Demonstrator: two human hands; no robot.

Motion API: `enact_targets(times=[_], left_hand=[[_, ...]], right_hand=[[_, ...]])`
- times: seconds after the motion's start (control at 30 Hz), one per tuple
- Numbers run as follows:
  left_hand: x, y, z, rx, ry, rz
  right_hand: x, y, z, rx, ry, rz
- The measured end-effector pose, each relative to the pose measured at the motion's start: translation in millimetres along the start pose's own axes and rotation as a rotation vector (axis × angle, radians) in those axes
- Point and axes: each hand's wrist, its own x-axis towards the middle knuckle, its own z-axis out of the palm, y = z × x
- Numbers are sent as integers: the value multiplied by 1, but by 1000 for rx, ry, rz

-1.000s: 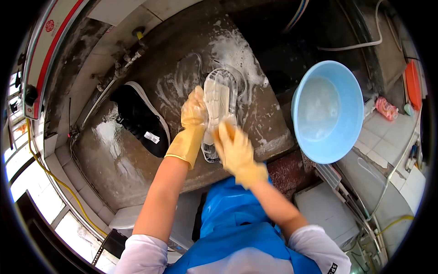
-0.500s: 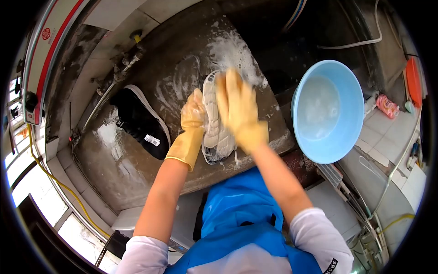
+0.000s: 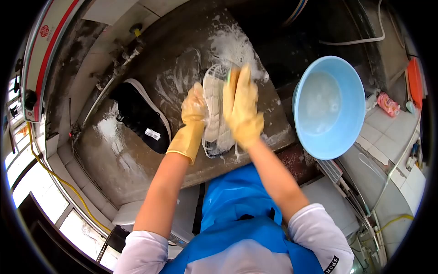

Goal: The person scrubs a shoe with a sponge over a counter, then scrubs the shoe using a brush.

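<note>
A shoe (image 3: 213,107) lies sole up on the wet brown counter, its pale sole streaked with suds. My left hand (image 3: 193,106), in a yellow rubber glove, is closed on the shoe's left side. Over the shoe's upper right part is my gloved right hand (image 3: 242,107), wrapped round a brush (image 3: 233,81) whose wooden back shows by the fingers; its bristles are mostly hidden. A black shoe (image 3: 141,114) with a white sole edge and a white label rests on its side to the left.
A light blue basin (image 3: 328,107) with cloudy water stands right of the counter (image 3: 132,182). Pipes and a tap (image 3: 132,55) run along the left wall. A pale hose (image 3: 353,42) lies at the upper right, with a pink packet (image 3: 387,105) and an orange object (image 3: 414,83) farther right.
My right hand has moved with the brush from the shoe's lower part up to its upper right. Suds now cover more of the sole. My left hand has stayed at the shoe's left side.
</note>
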Motion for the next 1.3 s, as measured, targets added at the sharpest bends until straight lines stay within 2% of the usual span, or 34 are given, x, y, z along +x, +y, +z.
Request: enact_targets(times=[0.07,0.1,0.13,0.17,0.23,0.27,0.33,0.37,0.4,0.43,0.47,0.57,0.63,0.67,0.7,0.77,0.87,0.9,0.93,0.97,1.03,1.07,1.13,1.2,1.23,1.27,1.3], left_hand=[[-3,5,-1,-3,18,8],[-1,6,-1,0,29,5],[0,2,0,11,17,13],[-1,1,0,11,13,13],[1,4,0,-12,1,1],[3,3,2,-16,9,8],[3,-11,10,-54,22,35],[2,-19,12,-52,21,38],[1,-27,15,-70,26,173],[4,-27,16,-94,37,310],[8,-15,4,81,-122,215],[8,-20,10,-61,-59,343],[2,-14,8,-13,-38,115],[1,-7,9,-16,65,101],[0,-6,8,-12,64,104],[1,-6,10,-4,114,207],[8,-29,24,4,105,244],[10,-29,25,31,91,250],[1,-7,9,2,64,128],[4,-9,13,-1,69,133],[7,-22,23,59,94,190],[8,-15,22,48,96,195],[-2,-3,7,-49,68,141],[-5,4,-1,-37,37,118],[-4,6,-2,-27,6,103],[-4,1,2,37,59,104],[-7,5,1,47,63,104]], right_hand=[[-86,6,16,-154,-95,-174],[-123,9,27,176,-13,-100],[-146,18,35,326,-140,-121],[-133,13,32,324,-140,-118],[-54,-7,20,-148,-166,-132],[1,-14,17,-183,-180,-122],[41,-28,6,-212,-198,-108],[43,-33,1,-189,-155,-58],[44,-36,-3,-171,-110,-10],[22,-28,6,-236,-98,-129],[1,-20,15,-303,-77,-246],[-9,-19,19,-204,-94,-287],[68,-44,-6,-135,-175,-102],[96,-22,6,-36,-167,-132],[108,3,18,65,-155,-160],[68,28,19,68,-97,-158],[53,-4,-10,56,-265,-73],[68,-3,-7,48,-291,-91],[84,-1,-5,41,-316,-108],[99,21,1,33,-228,-314],[88,46,2,24,-143,-513],[62,52,-8,140,-67,-403],[1,59,0,348,-108,-38],[-30,44,1,389,-236,329],[-23,31,-7,401,-261,379],[-11,33,-8,147,-172,85],[2,37,-3,129,-76,-86]])
